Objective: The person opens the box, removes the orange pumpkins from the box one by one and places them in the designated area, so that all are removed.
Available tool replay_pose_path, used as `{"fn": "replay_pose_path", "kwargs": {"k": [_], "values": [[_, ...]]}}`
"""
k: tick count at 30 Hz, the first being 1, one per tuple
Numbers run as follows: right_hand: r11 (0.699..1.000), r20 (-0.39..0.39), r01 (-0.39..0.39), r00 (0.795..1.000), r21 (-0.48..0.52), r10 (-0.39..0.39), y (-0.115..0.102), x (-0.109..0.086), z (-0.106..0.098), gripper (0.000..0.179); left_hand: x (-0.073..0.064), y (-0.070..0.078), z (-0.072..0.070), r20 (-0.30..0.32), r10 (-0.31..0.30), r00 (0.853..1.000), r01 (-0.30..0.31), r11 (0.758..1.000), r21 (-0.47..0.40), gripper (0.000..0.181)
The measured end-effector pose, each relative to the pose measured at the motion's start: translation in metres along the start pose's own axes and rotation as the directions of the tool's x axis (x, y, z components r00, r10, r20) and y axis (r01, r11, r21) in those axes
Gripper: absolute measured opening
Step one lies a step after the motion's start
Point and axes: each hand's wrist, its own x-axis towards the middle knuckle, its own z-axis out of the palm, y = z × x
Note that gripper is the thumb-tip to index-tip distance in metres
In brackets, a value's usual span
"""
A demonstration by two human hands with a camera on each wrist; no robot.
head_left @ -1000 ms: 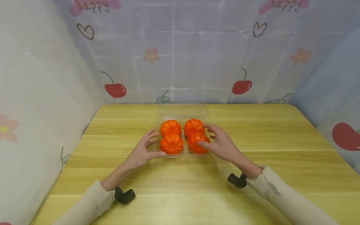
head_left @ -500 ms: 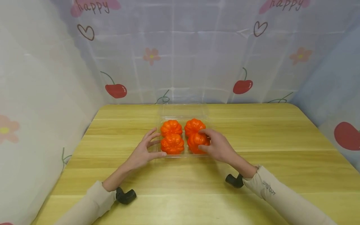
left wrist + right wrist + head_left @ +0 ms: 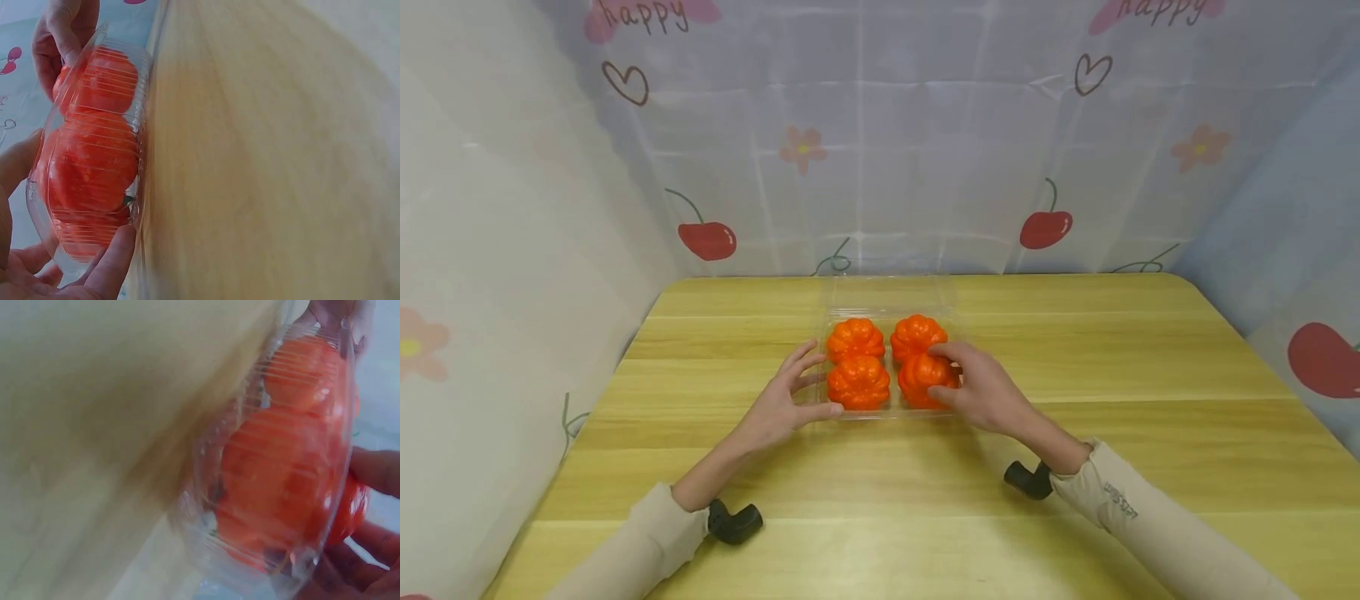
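In the head view a clear plastic clamshell box (image 3: 867, 416) sits open on the table, holding several shiny orange ribbed pumpkins in two rows. My left hand (image 3: 778, 410) holds the box's left side, its thumb at the front left corner and fingers spread along the left wall. The right hand (image 3: 988, 390) grips the front right pumpkin (image 3: 917, 382), thumb on its near side and fingers over its far side. From the left wrist, fingertips (image 3: 119, 250) show against the ribbed wall. Behind the front right pumpkin sits another pumpkin (image 3: 917, 331); the left pair includes a front pumpkin (image 3: 857, 383).
The box's transparent lid (image 3: 887, 293) is folded back toward the table's rear edge. A wood-grain table (image 3: 880, 508) lies under everything. Printed curtains (image 3: 917, 192) enclose the back and sides. Black wrist mounts (image 3: 735, 523) stick out from both cuffs.
The right hand has lowered and closed its thumb and fingers onto the front right pumpkin. The left hand stays at the box's left side.
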Motion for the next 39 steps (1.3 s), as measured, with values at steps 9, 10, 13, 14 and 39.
{"fn": "replay_pose_path", "kwargs": {"k": [9,10,13,14,39], "values": [[0.993,0.039,0.005,0.999,0.12,-0.009,0.002,-0.004,-0.012,0.055,0.002,0.0,0.001,0.012,-0.007,1.0,0.006,1.0,0.007,0.085],[0.991,0.036,0.004,0.999,0.13,-0.009,0.002,-0.004,-0.013,0.055,0.002,0.0,0.001,0.011,-0.01,1.0,0.01,1.0,0.006,0.085],[0.984,0.025,0.014,1.0,0.18,-0.019,0.001,-0.005,-0.017,0.052,0.002,0.0,0.002,0.01,-0.012,1.0,0.013,1.0,-0.003,0.087],[0.98,0.021,0.025,0.999,0.198,-0.029,0.001,-0.006,-0.018,0.051,0.003,0.0,0.002,0.008,-0.014,1.0,0.014,1.0,-0.007,0.088],[0.952,-0.039,0.09,0.996,0.291,-0.082,0.006,-0.03,-0.041,0.058,0.001,-0.001,0.001,-0.002,0.002,1.0,-0.002,1.0,-0.008,0.088]]}}
